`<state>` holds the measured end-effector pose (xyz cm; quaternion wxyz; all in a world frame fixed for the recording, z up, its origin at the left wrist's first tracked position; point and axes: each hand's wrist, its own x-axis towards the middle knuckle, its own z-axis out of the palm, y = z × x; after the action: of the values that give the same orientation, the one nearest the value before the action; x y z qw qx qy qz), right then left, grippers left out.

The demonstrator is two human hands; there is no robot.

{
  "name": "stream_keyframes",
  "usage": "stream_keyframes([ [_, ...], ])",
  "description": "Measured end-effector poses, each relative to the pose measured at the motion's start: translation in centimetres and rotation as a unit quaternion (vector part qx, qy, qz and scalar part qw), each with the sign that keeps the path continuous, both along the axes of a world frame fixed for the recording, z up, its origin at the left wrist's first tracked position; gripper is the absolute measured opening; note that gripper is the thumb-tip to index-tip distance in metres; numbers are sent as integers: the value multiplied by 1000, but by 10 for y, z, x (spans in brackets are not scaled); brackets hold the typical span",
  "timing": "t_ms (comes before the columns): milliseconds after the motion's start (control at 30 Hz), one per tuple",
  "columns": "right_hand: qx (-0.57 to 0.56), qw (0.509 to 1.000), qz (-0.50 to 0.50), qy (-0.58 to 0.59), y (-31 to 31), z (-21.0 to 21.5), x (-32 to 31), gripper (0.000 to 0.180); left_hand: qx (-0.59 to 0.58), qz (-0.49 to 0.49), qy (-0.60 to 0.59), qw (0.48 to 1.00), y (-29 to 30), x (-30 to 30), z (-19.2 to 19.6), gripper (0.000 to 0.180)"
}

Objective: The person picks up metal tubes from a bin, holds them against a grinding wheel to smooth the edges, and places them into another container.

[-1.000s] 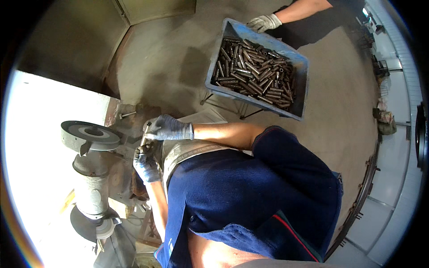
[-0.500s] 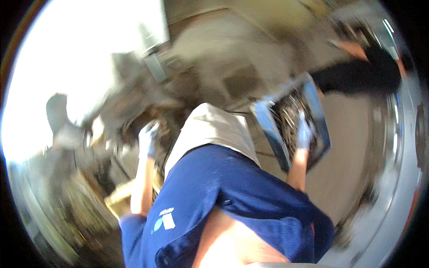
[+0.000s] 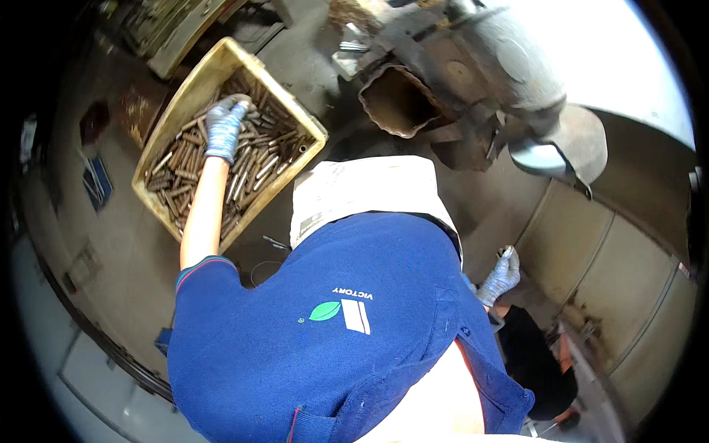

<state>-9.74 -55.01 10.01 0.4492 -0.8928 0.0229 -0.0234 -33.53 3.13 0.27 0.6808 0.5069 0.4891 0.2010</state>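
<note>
My left hand [image 3: 227,127], in a grey-blue knit glove, reaches down into a yellowed plastic bin [image 3: 304,118] at the left. The fingers curl over a heap of short metal rods [image 3: 247,159], brown and dull, some with bright shanks. Their tips are partly hidden, so what lies in the grasp cannot be made out. My right hand [image 3: 501,277], gloved the same way, is off to the right of my body, away from the bin. Its fingers are bent together; anything between them is too small to name.
Ahead stands a worn machine [image 3: 473,66] with a ragged round opening [image 3: 399,103] and a pale round disc [image 3: 587,144]. Light panels [image 3: 583,244] line the right side. A black cloth-like shape [image 3: 535,362] is near my right wrist. A dark metal table [image 3: 181,33] is at the far left.
The view has swung round. My right hand was over a blue bin of metal pieces, now out of sight; my left hand has come into the yellowed bin.
</note>
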Motion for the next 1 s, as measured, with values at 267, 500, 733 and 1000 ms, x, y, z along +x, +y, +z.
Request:
stream_keyframes([
  [267,-5,993,99,56,62,-1,15,25,267,-330,369,827,-24,-11,-42,29],
  [500,-6,993,91,78,66,-6,2,24,321,-489,436,684,-24,-5,-66,27],
  [733,23,994,57,87,68,-18,-14,22,372,-505,417,658,-38,-11,-70,20],
  [1000,26,993,76,88,59,-44,-21,23,379,-472,411,681,-40,-16,-69,17],
])
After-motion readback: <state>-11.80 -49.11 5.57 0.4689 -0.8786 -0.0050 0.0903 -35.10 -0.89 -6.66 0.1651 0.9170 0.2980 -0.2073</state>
